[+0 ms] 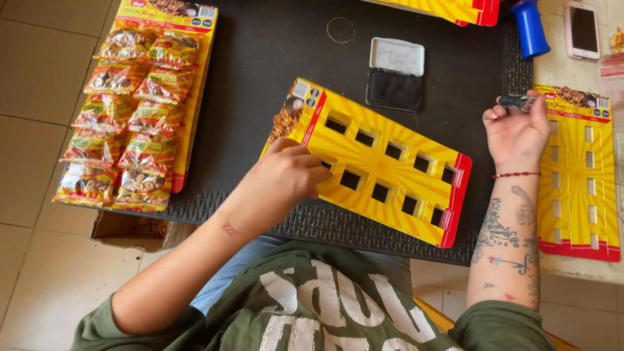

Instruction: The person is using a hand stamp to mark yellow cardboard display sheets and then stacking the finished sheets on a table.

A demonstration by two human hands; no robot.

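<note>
My left hand [290, 174] grips the near left edge of a yellow cardboard display card [383, 162] with two rows of square holes, lying tilted on a black mat [260, 78]. My right hand [517, 130] is raised to the right of the card, its fingers closed on a small dark stamp [517, 101]. An open black ink pad with its white lid up [394, 73] sits just beyond the card.
A filled card of snack packets [140, 104] lies at the left edge of the mat. Another empty yellow card [578, 175] rests at the right. A blue cup [530, 27] and a pink phone [582, 30] stand at the far right.
</note>
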